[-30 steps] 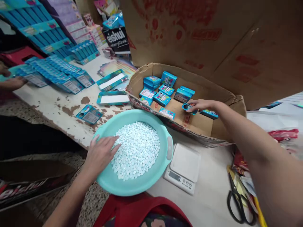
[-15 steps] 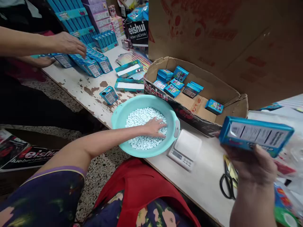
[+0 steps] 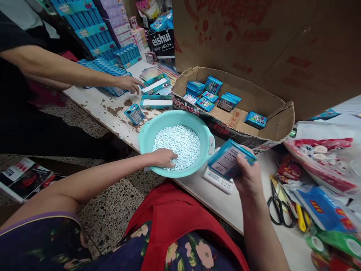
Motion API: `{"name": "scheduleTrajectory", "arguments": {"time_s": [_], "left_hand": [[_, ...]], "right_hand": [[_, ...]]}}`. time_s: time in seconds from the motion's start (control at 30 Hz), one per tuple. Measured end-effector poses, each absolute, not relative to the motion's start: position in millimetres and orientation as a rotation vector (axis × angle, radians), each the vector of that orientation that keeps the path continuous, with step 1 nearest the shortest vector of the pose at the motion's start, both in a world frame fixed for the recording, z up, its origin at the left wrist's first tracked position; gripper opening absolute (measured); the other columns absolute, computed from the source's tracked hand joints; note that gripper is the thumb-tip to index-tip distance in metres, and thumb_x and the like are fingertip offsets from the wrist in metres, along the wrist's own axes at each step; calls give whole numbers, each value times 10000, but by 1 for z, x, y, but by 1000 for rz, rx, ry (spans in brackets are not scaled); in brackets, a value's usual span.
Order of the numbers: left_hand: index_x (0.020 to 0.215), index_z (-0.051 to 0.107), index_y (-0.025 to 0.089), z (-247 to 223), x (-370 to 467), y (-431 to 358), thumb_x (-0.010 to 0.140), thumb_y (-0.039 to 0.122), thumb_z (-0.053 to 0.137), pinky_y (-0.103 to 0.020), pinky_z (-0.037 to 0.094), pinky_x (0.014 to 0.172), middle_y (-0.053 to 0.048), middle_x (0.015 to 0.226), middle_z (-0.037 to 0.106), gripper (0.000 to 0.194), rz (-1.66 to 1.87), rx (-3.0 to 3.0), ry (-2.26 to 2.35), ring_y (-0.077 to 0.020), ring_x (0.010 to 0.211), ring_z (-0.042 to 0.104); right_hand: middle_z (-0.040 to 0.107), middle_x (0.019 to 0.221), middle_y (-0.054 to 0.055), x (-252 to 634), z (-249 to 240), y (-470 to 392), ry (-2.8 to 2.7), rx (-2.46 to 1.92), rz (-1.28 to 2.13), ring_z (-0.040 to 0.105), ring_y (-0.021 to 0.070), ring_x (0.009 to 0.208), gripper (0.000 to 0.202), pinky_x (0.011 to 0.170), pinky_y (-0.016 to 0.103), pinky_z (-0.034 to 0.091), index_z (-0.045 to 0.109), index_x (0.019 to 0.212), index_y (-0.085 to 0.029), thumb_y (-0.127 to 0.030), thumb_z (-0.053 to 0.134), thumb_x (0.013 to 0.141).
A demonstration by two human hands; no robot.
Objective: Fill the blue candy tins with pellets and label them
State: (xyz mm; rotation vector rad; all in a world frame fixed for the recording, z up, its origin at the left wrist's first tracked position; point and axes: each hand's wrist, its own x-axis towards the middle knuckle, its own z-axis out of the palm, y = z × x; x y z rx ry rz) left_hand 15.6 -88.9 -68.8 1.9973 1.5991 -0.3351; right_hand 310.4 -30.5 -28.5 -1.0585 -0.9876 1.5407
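Apparently I'm gathering pellets [image 3: 186,140] — left hand [image 3: 163,157] curled at the bowl's [image 3: 146,137] eight o'clock, its hold unclear, right hand [image 3: 250,172] pinching a box [image 3: 225,162] at four, which calls for steadiness next.

Two empty blue trays [image 3: 156,102], one round green basin [image 3: 146,137], one white kitchen scale [image 3: 218,180] and one pair of black-handled scissors [image 3: 279,205] are seen together.
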Motion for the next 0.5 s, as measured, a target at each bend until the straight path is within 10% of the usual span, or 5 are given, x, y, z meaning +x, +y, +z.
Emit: {"name": "scheduleTrajectory", "arguments": {"time_s": [0.37,0.5], "left_hand": [[763,567,180,-35,18,-70,653,404,707,-174,220,342,42,563,528,287,1301,572,1423,-52,361,376],[774,536,181,-27,36,-55,649,387,698,-199,444,460,24,652,593,291,1671,320,1160,-93,503,555]], "right_hand": [[680,964,40,208,-53,-19,-1902,-972,1156,632,235,906,353,827,373,487,640,960,-226,-404,757,678],[669,956,44,194,-63,-25,-2106,-936,1095,626,245,915,314,818,369,473,640,962,-225,-365,746,702]]}}
